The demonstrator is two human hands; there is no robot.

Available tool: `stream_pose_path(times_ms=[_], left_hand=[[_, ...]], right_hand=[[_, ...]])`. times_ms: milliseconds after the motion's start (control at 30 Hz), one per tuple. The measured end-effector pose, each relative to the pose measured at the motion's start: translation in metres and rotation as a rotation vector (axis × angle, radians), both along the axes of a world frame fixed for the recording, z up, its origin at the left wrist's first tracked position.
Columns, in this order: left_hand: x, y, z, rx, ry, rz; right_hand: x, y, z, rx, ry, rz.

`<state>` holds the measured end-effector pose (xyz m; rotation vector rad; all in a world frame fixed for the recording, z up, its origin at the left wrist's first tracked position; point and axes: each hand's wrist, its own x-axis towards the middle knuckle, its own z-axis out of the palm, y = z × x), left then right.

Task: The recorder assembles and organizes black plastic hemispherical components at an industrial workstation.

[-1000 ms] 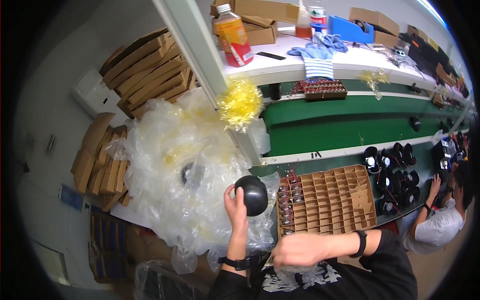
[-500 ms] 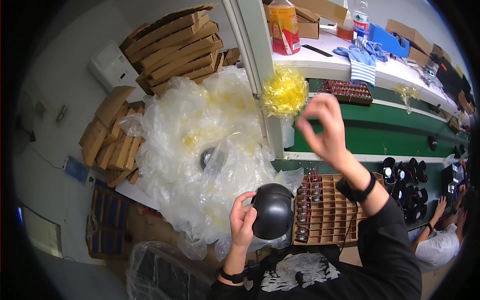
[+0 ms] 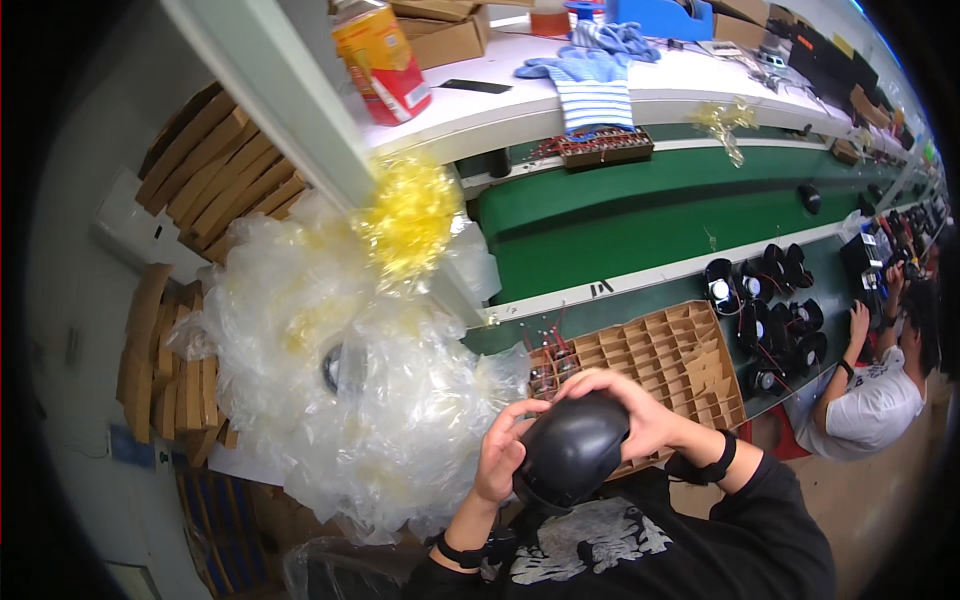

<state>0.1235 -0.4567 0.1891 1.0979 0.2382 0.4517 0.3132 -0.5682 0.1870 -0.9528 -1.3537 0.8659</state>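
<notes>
A smooth black dome-shaped shell is held up close to my chest between both hands. My left hand closes on its left side, thumb and fingers against the rim. Over its top and right side curl the fingers of my right hand. What lies on the underside of the shell is hidden. Just beyond my hands sits a cardboard divider tray, with small wired parts in its left cells.
Clear plastic bags heap up on the left, near stacked cardboard. A post with a yellow film bundle stands ahead. Black round units lie right, beside a co-worker. A shelf spans the back.
My right hand has come down from near the yellow bundle onto the black shell. The view has turned to the right, and the shell is tilted.
</notes>
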Motion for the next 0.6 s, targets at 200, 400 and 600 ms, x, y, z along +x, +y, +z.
stream_pose_path(times_ms=[200, 400, 600], left_hand=[[0.053, -0.013, -0.029, -0.336, -0.363, -0.086], [0.095, -0.027, -0.036, -0.363, -0.207, 0.015], [0.116, -0.025, -0.039, -0.283, 0.015, 0.216]], right_hand=[[0.044, -0.029, -0.027, -0.111, 1.297, -0.377], [0.085, -0.025, -0.048, -0.095, 1.530, -0.450], [0.123, 0.021, -0.083, -0.141, 1.605, -0.390]])
